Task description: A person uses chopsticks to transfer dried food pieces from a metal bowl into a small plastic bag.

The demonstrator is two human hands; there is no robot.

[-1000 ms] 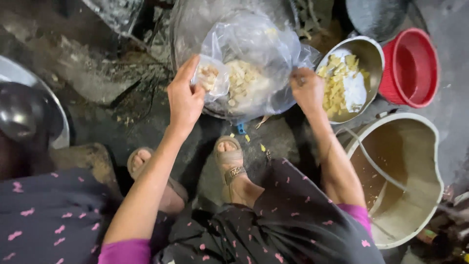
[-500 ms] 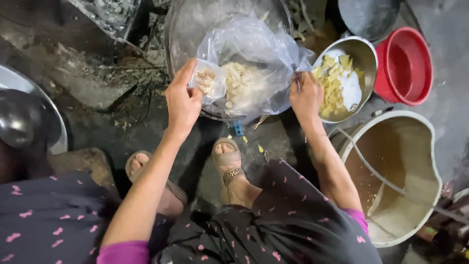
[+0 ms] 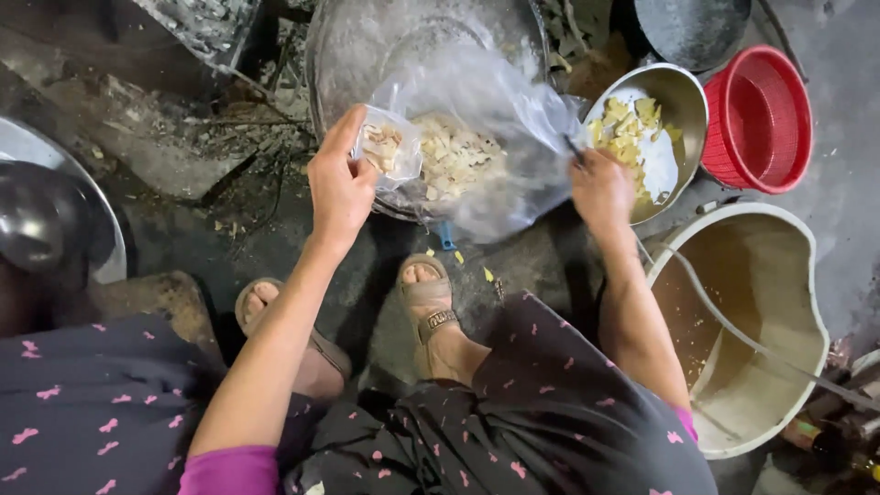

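1. Metal comes first at the far left: a shiny round steel pot [image 3: 32,225] sits on a pale round tray [image 3: 92,202], well apart from both hands.
2. Rough grey stone and scattered debris [image 3: 174,147] cover the ground between that pot and the person's left arm.
3. The left hand [image 3: 341,188] is raised above the left sandalled foot [image 3: 266,307], its fingers closed on the left edge of a clear crinkled plastic bag [image 3: 486,137], with the index finger stretched up along the bag's folded corner.
4. The bag holds pale, chopped food pieces [image 3: 454,156] and hangs spread between the two hands, in front of a large round grey metal basin [image 3: 412,46].
5. Below the bag, the right foot in a tan strapped sandal [image 3: 431,307] rests on dark wet ground, with a few yellow scraps [image 3: 472,266] just beside it.
6. The right hand [image 3: 600,192] grips the bag's right edge, fingers curled shut on the plastic.
7. Just beyond that hand stands a steel bowl [image 3: 683,101] of yellowish chopped pieces and a white patch.
8. A red round plastic basket [image 3: 761,119] touches the bowl's right side.
9. A large cream plastic tub [image 3: 807,275] holding murky brown liquid stands at the lower right, near the right forearm.
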